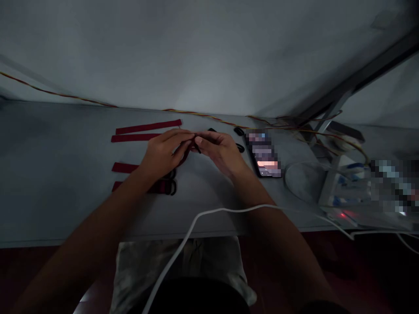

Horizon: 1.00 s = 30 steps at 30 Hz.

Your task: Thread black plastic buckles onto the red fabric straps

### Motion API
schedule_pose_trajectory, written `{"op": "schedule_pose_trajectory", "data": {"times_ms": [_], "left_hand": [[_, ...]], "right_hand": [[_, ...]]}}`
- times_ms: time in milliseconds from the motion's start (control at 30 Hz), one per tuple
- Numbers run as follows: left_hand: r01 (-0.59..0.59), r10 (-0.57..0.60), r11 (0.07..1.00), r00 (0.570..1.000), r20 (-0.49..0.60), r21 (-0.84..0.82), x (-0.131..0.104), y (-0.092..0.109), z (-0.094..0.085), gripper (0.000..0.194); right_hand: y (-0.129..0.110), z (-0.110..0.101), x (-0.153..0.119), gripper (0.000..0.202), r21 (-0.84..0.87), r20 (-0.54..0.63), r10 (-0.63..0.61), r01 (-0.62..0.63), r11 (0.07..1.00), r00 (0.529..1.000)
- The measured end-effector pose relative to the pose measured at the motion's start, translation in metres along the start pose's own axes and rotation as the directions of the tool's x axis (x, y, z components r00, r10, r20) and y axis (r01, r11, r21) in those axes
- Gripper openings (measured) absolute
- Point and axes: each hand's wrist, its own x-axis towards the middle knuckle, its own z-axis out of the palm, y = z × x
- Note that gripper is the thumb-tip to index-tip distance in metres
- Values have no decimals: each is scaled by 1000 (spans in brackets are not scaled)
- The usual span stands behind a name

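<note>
Over the middle of the grey table, my left hand (165, 152) and my right hand (221, 150) meet at the fingertips. Both are closed on a dark red strap (186, 158), which hangs down between them; a small dark piece shows below my right fingertips. Two flat red strips (149, 127) lie behind and left of my left hand. Nearer to me, partly under my left forearm, are more red straps (125, 167) with black rings (173, 187) at their right ends. Small black loops (239, 131) lie beyond my right hand.
A lit phone (264, 155) lies right of my right hand. A white cable (222, 209) crosses above my right forearm. Twisted wires (209, 115) run along the wall. At the right stand a white box (348, 183) and a metal frame (334, 111).
</note>
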Motion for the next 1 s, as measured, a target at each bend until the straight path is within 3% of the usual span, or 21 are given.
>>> {"op": "schedule_pose_trajectory", "data": {"times_ms": [200, 400, 500, 600, 833, 1000], "left_hand": [[6, -5, 999, 1000, -12, 48, -1, -1, 1, 9], [178, -181, 983, 976, -123, -37, 4, -5, -9, 9], [231, -235, 968, 971, -35, -99, 4, -1, -7, 16], [195, -184, 974, 977, 105, -115, 2, 5, -1, 35], [88, -88, 996, 996, 18, -2, 0, 1, 0, 16], [27, -36, 995, 995, 88, 94, 0, -8, -6, 19]], "right_hand": [[0, 7, 1, 28, 111, -21, 64, -62, 992, 998], [-7, -5, 5, 27, 161, -199, -33, 66, 985, 979], [-11, -6, 2, 28, 134, -187, -50, 76, 988, 981], [-11, 2, -2, 31, 55, -118, -39, 46, 997, 992], [-3, 10, -3, 33, -44, -31, -13, 11, 999, 999], [3, 5, 2, 27, -206, -45, -66, 55, 977, 997]]}}
